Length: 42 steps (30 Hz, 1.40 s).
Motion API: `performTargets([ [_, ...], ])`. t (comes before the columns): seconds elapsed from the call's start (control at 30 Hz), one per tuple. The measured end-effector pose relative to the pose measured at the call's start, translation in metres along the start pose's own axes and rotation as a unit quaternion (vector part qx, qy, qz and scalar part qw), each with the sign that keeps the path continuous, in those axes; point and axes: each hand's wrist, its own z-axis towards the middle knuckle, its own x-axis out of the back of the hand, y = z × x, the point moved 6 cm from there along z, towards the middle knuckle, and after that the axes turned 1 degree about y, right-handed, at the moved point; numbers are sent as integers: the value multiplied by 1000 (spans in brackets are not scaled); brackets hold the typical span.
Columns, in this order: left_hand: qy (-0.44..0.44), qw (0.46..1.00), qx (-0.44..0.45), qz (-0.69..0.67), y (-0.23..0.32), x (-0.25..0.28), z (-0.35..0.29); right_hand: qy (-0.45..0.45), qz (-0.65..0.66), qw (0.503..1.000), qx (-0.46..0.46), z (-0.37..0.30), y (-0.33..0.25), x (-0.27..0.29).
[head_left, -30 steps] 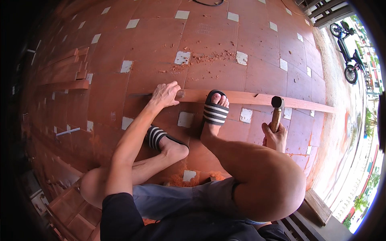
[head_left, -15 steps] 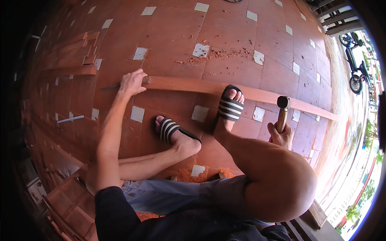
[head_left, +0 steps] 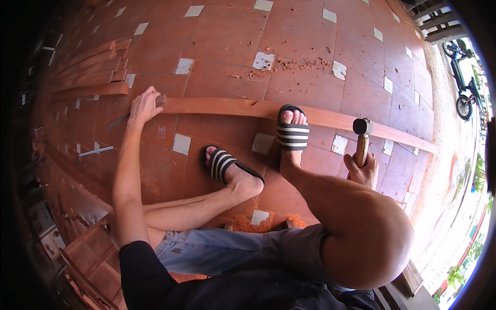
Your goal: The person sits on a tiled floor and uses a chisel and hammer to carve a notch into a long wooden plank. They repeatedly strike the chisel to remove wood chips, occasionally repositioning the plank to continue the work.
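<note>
My left hand [head_left: 144,107] is closed around a chisel [head_left: 159,101], whose wooden handle end pokes out on the right and whose dark, thin blade points to the left. It is beside the left end of a long reddish wooden plank [head_left: 206,106] lying across the floor. A small notch shows on the plank's far edge, left of my foot. My right hand [head_left: 366,170] grips a hammer [head_left: 363,142] by its wooden handle, the dark metal head upward and overlapping the plank in view. My sandalled right foot [head_left: 293,126] rests on the plank.
Wood shavings [head_left: 305,64] lie scattered beyond the plank on the tiled floor. Several stacked boards [head_left: 93,77] are at the far left, and a thin white strip [head_left: 96,151] lies nearer. My left foot [head_left: 227,163] is on the tiles. A scooter [head_left: 460,77] stands outside at right.
My left hand has moved left with the chisel, away from where it was along the plank. The notch, hidden behind nothing clear before, now shows plainly. My right hand and the hammer barely moved.
</note>
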Motion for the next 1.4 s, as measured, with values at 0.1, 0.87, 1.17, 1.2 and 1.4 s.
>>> performTargets([
  [0.1,95,994,-23,-48,31,27,21,-9,10,1000,16,1,0,-9],
  [0.87,82,742,-143,-650,274,113,87,-52,-13,998,13,27,-13,-33],
  [1.17,64,705,-160,-688,277,46,90,-104,-125,977,137,61,-70,-72],
  [1.2,62,707,-154,-687,275,43,90,-105,-140,970,167,62,-77,-75],
  [1.4,43,670,-151,-726,268,37,86,-99,-137,971,166,57,-109,-78],
])
